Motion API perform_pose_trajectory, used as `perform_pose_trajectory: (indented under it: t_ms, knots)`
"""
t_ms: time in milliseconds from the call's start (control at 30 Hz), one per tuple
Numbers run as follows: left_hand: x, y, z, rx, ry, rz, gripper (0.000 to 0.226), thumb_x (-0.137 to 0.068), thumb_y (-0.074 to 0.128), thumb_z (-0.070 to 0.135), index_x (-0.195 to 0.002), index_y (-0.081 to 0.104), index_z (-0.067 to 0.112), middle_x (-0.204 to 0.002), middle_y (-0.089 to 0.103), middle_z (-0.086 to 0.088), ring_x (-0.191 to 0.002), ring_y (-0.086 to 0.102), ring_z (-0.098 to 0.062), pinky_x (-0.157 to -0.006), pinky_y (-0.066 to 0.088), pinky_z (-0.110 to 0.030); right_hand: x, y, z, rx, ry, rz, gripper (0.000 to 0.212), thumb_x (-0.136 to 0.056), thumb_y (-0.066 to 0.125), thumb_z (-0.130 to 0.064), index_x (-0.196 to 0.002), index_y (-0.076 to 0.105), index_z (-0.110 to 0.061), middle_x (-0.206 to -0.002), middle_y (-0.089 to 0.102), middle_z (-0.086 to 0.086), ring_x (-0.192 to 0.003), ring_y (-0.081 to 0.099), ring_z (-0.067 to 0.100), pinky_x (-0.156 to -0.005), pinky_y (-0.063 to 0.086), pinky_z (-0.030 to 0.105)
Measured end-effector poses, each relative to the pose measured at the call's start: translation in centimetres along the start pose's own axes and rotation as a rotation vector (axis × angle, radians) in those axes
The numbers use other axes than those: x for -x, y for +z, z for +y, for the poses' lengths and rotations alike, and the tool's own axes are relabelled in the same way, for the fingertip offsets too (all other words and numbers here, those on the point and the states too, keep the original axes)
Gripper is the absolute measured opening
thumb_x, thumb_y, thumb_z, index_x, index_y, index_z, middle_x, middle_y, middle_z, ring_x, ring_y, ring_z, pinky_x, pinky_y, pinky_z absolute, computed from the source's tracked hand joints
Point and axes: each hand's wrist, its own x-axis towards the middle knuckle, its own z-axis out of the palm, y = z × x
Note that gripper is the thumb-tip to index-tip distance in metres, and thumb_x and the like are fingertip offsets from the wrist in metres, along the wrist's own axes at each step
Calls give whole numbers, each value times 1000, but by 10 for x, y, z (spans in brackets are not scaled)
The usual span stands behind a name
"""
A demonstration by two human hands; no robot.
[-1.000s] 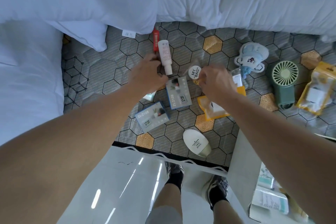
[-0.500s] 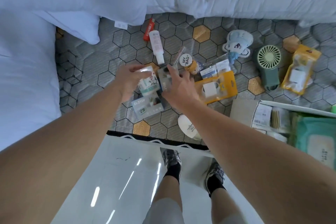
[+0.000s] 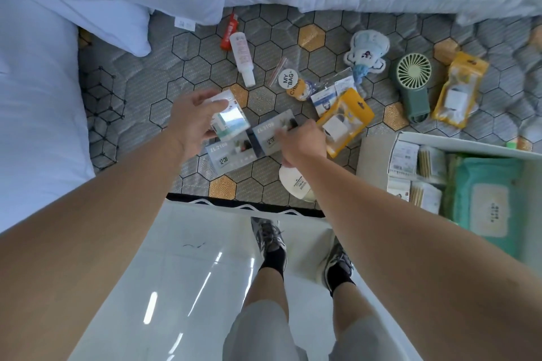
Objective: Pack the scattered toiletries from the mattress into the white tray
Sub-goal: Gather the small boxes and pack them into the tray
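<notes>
Two hands are over the mattress (image 3: 199, 67): the left hand (image 3: 190, 120) grips a white box (image 3: 230, 121) above it, and the right hand (image 3: 305, 143) pinches a grey box (image 3: 269, 138) lying there. Right of them, the tray (image 3: 457, 143) holds wipes (image 3: 487, 193).

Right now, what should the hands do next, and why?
Probably carry the small glossy box gripped in the left hand right to the white tray: it is already off the mattress, and the tray holds packed items.
</notes>
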Motion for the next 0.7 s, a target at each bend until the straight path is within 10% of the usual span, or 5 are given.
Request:
perform_pose_trajectory:
  t_ms: [167,300,700]
  knots:
    - [14,8,9,0,23,-105,30,-89,75,10,-117,65,13,-115,72,-10,-97,75,-23,-72,62,-32,17,-17,1,-55,-127,121,45,-97,55,-48,-122,58,-11,-105,64,1,-96,60,21,-75,47,32]
    - [37,28,28,46,-62,-357,29,-82,73,11,-112,70,14,-100,75,-12,-99,72,-27,-84,63,-42,41,-51,-9,-460,-127,-234,52,-92,69,-44,-136,57,-19,-115,71,-3,-102,69,18,-85,60,37]
    - [137,175,36,-72,31,-652,49,-85,73,9,-133,62,11,-121,70,-14,-105,74,-28,-80,64,-41,91,-193,99,-790,-163,-258,21,-90,73,-12,-110,68,-11,-104,77,12,-98,74,28,-93,59,46]
